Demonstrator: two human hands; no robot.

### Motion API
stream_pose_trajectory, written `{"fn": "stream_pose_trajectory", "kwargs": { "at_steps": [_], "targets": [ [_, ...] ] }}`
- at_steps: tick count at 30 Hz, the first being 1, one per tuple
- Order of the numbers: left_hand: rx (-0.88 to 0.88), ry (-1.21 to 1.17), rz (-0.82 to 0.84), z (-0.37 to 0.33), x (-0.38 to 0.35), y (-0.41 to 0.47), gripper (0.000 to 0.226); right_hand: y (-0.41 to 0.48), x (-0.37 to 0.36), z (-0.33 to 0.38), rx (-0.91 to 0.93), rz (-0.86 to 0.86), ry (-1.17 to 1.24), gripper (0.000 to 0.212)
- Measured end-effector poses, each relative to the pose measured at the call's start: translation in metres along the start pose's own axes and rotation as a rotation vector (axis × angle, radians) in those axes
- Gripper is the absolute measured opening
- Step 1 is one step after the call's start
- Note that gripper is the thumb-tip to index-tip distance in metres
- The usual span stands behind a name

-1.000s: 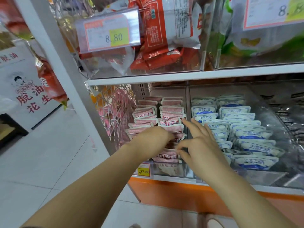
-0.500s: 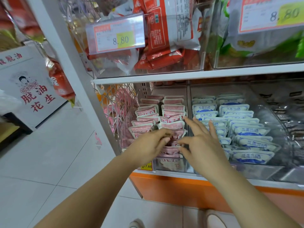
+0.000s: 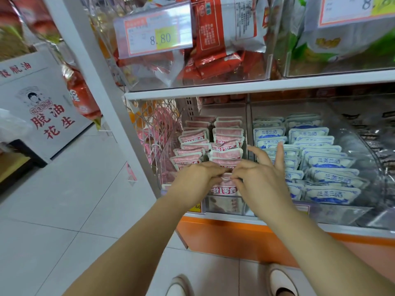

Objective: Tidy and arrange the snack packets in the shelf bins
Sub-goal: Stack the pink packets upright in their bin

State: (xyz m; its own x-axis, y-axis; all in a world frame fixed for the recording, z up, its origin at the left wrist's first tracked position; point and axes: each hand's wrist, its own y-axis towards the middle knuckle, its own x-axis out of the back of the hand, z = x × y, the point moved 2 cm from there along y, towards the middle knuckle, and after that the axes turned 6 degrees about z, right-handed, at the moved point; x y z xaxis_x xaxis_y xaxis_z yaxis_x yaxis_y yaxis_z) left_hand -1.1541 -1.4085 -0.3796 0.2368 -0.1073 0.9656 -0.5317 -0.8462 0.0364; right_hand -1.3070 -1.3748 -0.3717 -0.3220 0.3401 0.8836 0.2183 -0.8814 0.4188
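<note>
Two rows of pink snack packets (image 3: 227, 135) stand in a clear bin (image 3: 224, 205) on the lower shelf. Beside it on the right, a second clear bin (image 3: 333, 212) holds blue and white packets (image 3: 327, 163). My left hand (image 3: 195, 180) and my right hand (image 3: 259, 178) meet over the front of the pink bin. Both pinch the top edge of the front pink packet (image 3: 223, 189), thumbs and forefingers closed on it. The other fingers of my right hand stick up in front of the blue packets.
The shelf above carries clear bins with red packets (image 3: 215, 45) and green bags (image 3: 342, 41), each with an 8.80 price tag (image 3: 154, 38). A wire rack (image 3: 156, 133) hangs left of the pink bin. An orange base (image 3: 235, 238) runs below. A white signboard (image 3: 40, 107) stands on the floor at left.
Both hands have drawn together and back toward the bin's front. The right hand's thumb and forefinger closed onto the front pink packet, where the left fingers now pinch too.
</note>
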Motion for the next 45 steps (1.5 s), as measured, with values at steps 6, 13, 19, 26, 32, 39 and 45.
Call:
{"fn": "stream_pose_trajectory", "kwargs": {
  "at_steps": [6,13,19,26,32,39,45],
  "targets": [
    [-0.020,0.032,-0.136,-0.005,-0.006,0.002,0.033,0.002,0.001,0.003,-0.001,0.004,-0.097,0.039],
    [-0.127,0.107,0.004,0.002,-0.008,-0.010,0.037,-0.008,0.002,0.006,-0.012,0.085,-0.067,0.044],
    [-0.034,-0.130,-0.194,0.004,0.006,-0.013,0.049,-0.007,0.012,-0.006,-0.059,-0.014,0.259,0.014],
    [0.156,0.166,0.178,-0.027,-0.004,0.027,0.059,0.006,0.010,-0.023,-0.242,-0.002,0.452,0.033],
    [0.145,0.230,0.285,-0.028,-0.010,0.019,0.055,0.007,0.008,-0.029,-0.235,0.039,0.457,0.033],
    [0.180,0.274,0.354,-0.027,-0.006,0.045,0.057,0.007,0.013,-0.027,-0.251,0.056,0.506,0.035],
    [0.169,0.144,0.141,-0.021,0.018,0.030,0.056,0.007,0.013,-0.025,-0.280,0.031,0.528,0.035]
  ]
}}
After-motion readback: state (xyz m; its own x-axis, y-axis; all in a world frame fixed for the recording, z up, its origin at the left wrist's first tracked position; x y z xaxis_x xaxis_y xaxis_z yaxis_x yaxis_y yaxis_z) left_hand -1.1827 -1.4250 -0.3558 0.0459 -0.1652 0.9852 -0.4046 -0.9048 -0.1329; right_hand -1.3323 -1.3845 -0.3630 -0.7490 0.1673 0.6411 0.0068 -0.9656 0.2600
